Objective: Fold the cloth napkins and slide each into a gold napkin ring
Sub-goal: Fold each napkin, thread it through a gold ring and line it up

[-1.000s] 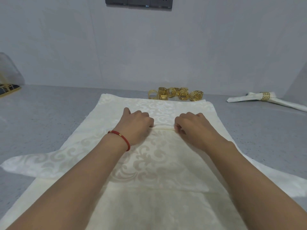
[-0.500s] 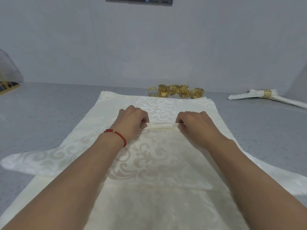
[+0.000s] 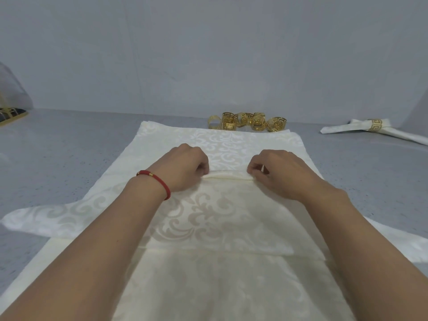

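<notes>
A cream damask napkin [image 3: 213, 218] lies spread on top of a stack of like napkins [image 3: 208, 286] on the grey counter. Its far edge is rolled into a narrow tube [image 3: 228, 176]. My left hand [image 3: 183, 167], with a red bracelet at the wrist, pinches the tube's left end. My right hand [image 3: 275, 172] pinches its right end. Both hands have curled fingers. Several gold napkin rings [image 3: 249, 121] sit in a cluster just beyond the stack, against the wall.
At the far right lies a folded napkin [image 3: 338, 128] inside a gold ring [image 3: 374, 125]. A dark tray with gold trim [image 3: 11, 113] shows at the far left edge. The grey wall [image 3: 208, 54] closes the counter's back.
Both hands have rolled the napkin's far edge a little further away from me, and they have drifted slightly apart along the tube.
</notes>
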A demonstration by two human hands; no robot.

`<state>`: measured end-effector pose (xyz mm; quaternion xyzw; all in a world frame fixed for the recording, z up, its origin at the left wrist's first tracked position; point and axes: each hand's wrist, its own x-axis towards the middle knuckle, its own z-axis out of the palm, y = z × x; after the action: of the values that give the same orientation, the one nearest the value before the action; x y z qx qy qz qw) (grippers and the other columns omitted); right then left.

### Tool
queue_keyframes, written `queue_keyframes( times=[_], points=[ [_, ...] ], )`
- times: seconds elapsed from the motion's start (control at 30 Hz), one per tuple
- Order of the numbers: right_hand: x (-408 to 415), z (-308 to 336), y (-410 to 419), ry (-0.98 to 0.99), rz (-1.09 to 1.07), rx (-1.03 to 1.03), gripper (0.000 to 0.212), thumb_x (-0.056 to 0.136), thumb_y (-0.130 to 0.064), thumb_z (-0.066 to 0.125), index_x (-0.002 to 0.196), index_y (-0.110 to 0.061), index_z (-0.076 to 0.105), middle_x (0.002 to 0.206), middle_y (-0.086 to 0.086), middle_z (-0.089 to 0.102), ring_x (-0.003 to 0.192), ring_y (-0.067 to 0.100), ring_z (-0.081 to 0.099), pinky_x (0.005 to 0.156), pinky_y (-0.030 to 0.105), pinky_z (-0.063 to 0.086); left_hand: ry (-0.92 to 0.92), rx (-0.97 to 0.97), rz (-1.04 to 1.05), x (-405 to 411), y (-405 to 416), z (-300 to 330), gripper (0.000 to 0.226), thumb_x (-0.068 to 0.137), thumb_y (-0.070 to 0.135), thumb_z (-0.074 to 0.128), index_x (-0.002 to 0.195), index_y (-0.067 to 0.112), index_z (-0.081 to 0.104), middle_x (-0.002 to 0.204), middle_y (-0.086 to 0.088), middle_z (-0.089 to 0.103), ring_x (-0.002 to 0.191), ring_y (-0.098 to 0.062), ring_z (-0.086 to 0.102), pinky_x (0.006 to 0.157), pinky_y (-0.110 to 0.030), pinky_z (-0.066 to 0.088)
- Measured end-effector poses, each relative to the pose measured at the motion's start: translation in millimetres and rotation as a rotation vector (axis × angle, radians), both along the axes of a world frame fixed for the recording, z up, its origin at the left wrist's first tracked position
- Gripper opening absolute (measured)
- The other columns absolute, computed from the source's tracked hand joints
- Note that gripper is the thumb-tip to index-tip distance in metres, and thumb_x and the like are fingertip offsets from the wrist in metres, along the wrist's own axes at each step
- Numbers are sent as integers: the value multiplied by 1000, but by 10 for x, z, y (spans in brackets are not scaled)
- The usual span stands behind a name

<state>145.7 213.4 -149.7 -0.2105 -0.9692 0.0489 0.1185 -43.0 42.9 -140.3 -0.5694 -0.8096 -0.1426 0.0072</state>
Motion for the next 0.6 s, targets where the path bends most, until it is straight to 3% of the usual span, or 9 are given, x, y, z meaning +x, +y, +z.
queue_keyframes(
  times=[0.1, 0.27, 0.43, 0.5, 0.6],
  points=[
    [-5, -47, 49, -30, -13, -54, 22, 101, -27, 59, 119, -25, 72, 112, -3, 63, 107, 19, 57, 91, 43, 49, -41, -4, 3, -23, -8, -16, 24, 93, 13, 62, 115, 21, 70, 98, 3, 64, 94, -17, 59, 80, -26, 44],
    [-33, -11, 71, -19, -27, 61, 10, 97, -29, 62, 93, -23, 68, 94, -9, 67, 96, 20, 55, 89, 41, 43, 115, -25, 48, -19, 31, -47, 6, 94, 20, 59, 98, 24, 61, 105, 5, 57, 103, -19, 49, 85, -37, 40],
    [-139, -62, 79, 32, -24, 253, 10, 89, -11, 58, 90, -21, 60, 88, -5, 64, 88, 24, 51, 79, 39, 39, 331, 113, 20, -2, 115, -152, 28, 86, 6, 58, 86, 29, 42, 87, 9, 49, 84, -20, 44, 71, -34, 26],
    [-129, -54, 78, 13, -13, 237, 15, 87, -7, 58, 90, -22, 59, 90, -4, 63, 87, 25, 53, 77, 39, 40, 355, 107, -5, 6, 114, -118, 30, 82, 2, 59, 85, 28, 47, 84, 10, 47, 81, -20, 46, 70, -33, 26],
    [-72, -6, 71, -64, -4, 144, 17, 85, -10, 59, 93, -25, 63, 97, -7, 63, 90, 21, 57, 80, 38, 45, 262, -47, -80, 36, 75, -55, 24, 86, 3, 59, 99, 24, 60, 94, 10, 48, 94, -19, 54, 75, -31, 37]
  ],
)
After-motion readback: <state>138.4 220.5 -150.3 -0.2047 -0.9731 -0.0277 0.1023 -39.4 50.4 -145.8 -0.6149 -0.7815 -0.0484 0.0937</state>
